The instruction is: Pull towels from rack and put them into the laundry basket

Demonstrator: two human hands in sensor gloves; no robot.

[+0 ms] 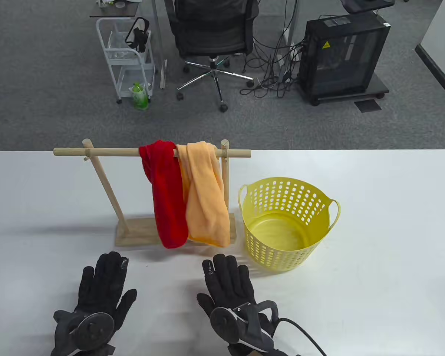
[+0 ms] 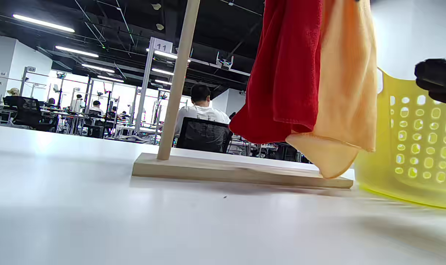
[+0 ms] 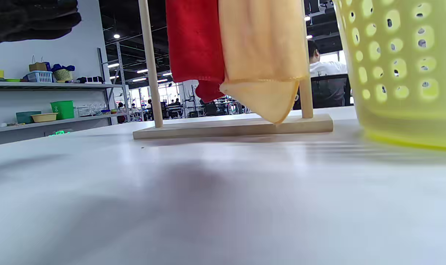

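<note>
Red towel [image 1: 163, 193], orange towel [image 1: 205, 193]: draped on rack [image 1: 107, 152], soft, probably light; take hold at the hanging ends. Left hand [image 1: 96, 296], right hand [image 1: 231, 293]: flat before rack, fingers spread, grasping nothing.

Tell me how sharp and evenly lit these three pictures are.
Table view: sharp and evenly lit, soft shadows under the rack and basket. Left wrist view: towels crisp, near table blurred, bright ceiling lights. Right wrist view: basket and foreground soft, a dark shadow on the table.
</note>
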